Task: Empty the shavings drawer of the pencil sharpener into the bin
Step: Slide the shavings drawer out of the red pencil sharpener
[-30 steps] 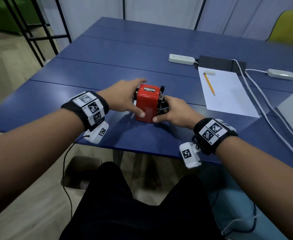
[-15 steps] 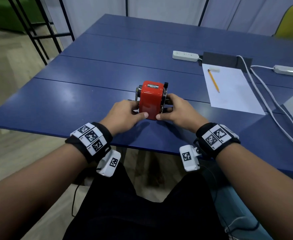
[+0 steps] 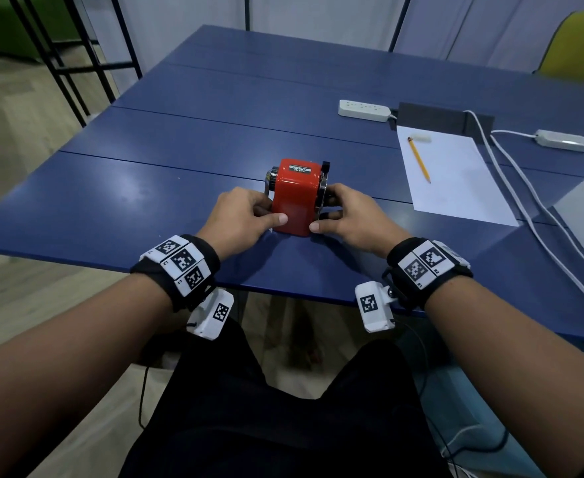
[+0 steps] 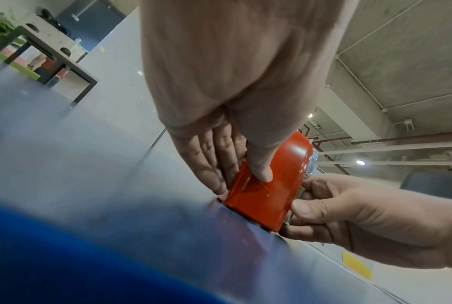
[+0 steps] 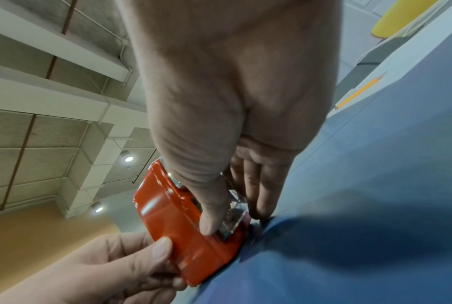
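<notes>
Red enamel catches the light on the pencil sharpener (image 3: 295, 198), which stands upright on the blue desk (image 3: 118, 201) close to its near edge, right in front of me, and I read that spot as chosen so both arms can reach it with the wrists low. My left hand (image 3: 240, 219) clasps the side that carries the crank: the thumb lies flat across the near red face and the fingers run down the far side to the desk, a pinch on the body that I judge is there to keep it from sliding. My right hand (image 3: 347, 219) takes the opposite end, where the right wrist view shows a clear shavings drawer (image 5: 232, 216) with brownish curls inside; the thumb presses at its near corner and the fingers curl behind, so this grip looks set to draw the drawer out while the other holds firm. The drawer seems seated or barely started, so I'd put the task at its opening step. No bin shows in any current view. Farther right lie a white sheet of paper (image 3: 456, 181) with a yellow pencil (image 3: 419, 159) on it, a white power strip (image 3: 363, 110) and trailing white cables (image 3: 525, 188), all well apart from the sharpener.
</notes>
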